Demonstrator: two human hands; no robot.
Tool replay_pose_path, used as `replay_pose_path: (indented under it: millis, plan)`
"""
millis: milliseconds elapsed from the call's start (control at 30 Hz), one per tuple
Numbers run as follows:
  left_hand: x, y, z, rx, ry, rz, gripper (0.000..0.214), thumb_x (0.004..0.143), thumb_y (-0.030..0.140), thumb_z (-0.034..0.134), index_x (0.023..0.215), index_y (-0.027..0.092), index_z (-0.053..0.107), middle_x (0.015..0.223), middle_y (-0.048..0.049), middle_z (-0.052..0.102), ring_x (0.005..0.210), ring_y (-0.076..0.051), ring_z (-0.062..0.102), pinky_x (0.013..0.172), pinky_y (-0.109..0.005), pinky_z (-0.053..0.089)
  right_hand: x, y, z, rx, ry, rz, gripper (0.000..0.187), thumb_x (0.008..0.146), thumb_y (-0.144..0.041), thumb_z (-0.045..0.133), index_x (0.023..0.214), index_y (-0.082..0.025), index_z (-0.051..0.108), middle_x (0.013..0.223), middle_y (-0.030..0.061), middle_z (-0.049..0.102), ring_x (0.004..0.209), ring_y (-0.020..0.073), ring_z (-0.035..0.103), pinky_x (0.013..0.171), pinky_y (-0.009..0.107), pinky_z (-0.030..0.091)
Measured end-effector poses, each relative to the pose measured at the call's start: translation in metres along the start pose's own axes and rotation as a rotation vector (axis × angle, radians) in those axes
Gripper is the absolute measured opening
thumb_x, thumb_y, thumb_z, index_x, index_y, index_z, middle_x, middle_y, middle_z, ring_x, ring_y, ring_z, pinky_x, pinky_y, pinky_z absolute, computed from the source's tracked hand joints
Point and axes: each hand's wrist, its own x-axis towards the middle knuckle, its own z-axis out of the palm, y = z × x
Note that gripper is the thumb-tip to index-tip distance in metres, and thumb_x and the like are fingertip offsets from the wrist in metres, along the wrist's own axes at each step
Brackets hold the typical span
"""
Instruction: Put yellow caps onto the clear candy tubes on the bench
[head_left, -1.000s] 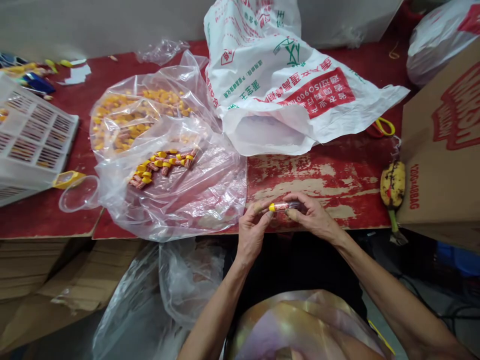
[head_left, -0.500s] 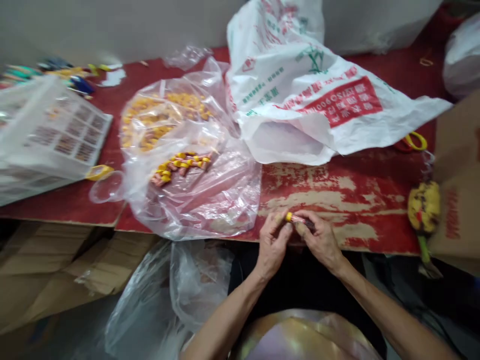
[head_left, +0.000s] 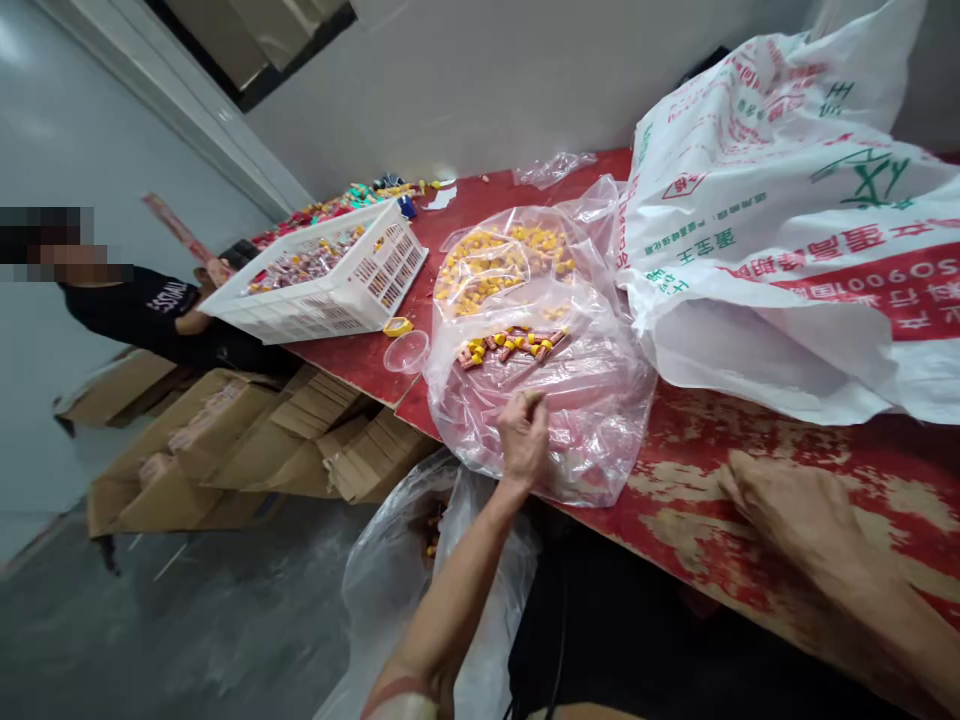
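Where the hands are: left hand (head_left: pixel 523 437) on one clear plastic bag (head_left: pixel 600 420), fingers bunched (pinching or not, cannot tell); right hand (head_left: pixel 806 530) on the desk (head_left: pixel 697 440) near its front edge, fingers together.
Inside the bag: one row of yellow-capped sweets (head_left: pixel 514 345), one heap of yellow pieces (head_left: pixel 499 265).
Far edge: one white crate (head_left: pixel 390 250), one person (head_left: pixel 135 310).

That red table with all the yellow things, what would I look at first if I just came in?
The big white sack with red and green print catches your eye first on the right of the red table. Next to it, a clear plastic bag holds a pile of yellow bits and a row of red-and-yellow pieces, with the left hand over it. Farther left sits a white crate.
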Motion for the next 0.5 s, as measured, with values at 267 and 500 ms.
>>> replay_pose_path:
  millis: [267, 500]
  plan:
    - [0.093, -0.050, -0.034, 0.194, 0.084, 0.029, 0.020, 0.069, -0.004, 0.055, 0.077, 0.014, 0.062, 0.091, -0.0052, 0.058, 0.106, -0.025, 0.049, 0.099, -0.035, 0.031, -0.010, 0.023, 0.011, 0.218, 0.268, -0.196, 0.031, 0.093, -0.038, 0.035, 0.085, -0.022, 0.059, 0.074, 0.0043, 0.066, 0.063, 0.0194, 0.062, 0.056, 0.030, 0.039]
    - [0.126, -0.075, -0.040, 0.067, -0.001, 0.051, 0.014, 0.073, 0.016, 0.066, 0.066, 0.018, 0.054, 0.076, -0.0005, 0.053, 0.113, -0.028, 0.046, 0.085, -0.029, 0.042, -0.004, 0.020, 0.020, 0.192, 0.424, -0.174, 0.028, 0.094, -0.027, 0.041, 0.109, -0.014, 0.060, 0.104, 0.0125, 0.064, 0.092, 0.0248, 0.057, 0.081, 0.040, 0.042]
